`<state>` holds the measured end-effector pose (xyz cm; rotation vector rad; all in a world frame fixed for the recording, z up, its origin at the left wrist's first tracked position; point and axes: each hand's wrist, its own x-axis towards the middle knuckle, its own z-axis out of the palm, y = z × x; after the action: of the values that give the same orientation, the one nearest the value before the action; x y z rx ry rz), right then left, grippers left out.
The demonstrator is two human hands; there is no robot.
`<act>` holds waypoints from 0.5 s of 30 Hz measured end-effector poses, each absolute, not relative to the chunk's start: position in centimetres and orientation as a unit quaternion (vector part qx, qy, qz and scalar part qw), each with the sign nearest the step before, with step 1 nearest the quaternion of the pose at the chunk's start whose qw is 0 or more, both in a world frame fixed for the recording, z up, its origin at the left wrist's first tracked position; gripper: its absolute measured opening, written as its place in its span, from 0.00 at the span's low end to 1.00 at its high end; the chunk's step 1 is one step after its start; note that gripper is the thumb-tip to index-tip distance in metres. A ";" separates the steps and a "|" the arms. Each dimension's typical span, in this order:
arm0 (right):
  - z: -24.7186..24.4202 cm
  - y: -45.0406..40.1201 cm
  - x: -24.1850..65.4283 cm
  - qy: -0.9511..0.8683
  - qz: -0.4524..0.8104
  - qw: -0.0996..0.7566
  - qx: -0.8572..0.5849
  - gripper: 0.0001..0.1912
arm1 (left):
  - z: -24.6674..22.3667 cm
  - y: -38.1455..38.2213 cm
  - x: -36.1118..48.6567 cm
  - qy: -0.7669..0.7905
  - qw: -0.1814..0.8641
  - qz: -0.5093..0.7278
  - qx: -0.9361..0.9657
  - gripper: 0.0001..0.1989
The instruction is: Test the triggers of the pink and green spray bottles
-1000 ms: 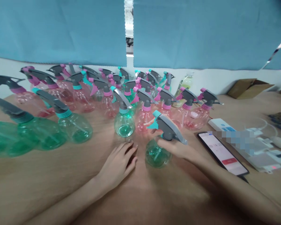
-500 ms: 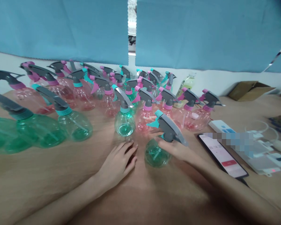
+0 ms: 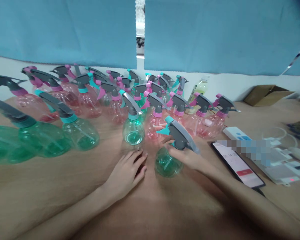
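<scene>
My right hand (image 3: 183,155) is wrapped round the neck of a green spray bottle (image 3: 168,164) with a grey and turquoise trigger head. The bottle's base appears to rest on the table (image 3: 150,206); its head points up and left. To its left, my left hand (image 3: 127,171) lies palm down on the tabletop, fingers apart and holding nothing. Just beyond those fingers another green spray bottle (image 3: 133,131) stands upright. A pink spray bottle (image 3: 153,130) is behind my right hand, whose fingertips partly hide it.
Several pink and green spray bottles (image 3: 87,103) crowd the back and left. At the right lie a phone (image 3: 237,163) with a lit screen, a white power strip (image 3: 240,136) with cables, and an open cardboard box (image 3: 265,95). A yellowish drink bottle (image 3: 200,88) stands behind; a blue curtain (image 3: 215,36) hangs beyond.
Hardly anything differs. Both hands and the held spray bottle keep their places, and the whole view has shifted very slightly.
</scene>
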<state>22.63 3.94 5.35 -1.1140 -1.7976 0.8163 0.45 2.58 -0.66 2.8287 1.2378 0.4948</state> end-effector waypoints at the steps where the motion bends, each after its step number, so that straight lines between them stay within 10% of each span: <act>1: 5.3 4.0 22.6 -0.718 0.324 0.425 -0.445 0.21 | -0.7 2.6 0.4 0.396 0.008 0.158 0.905 0.17; 15: 5.6 3.9 22.5 -0.721 0.324 0.421 -0.444 0.21 | -0.7 2.7 0.4 0.394 0.019 0.166 0.904 0.18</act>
<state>22.52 3.86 5.64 -1.1121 -1.8072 0.8109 0.40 2.68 -0.70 2.8051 1.2234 0.5152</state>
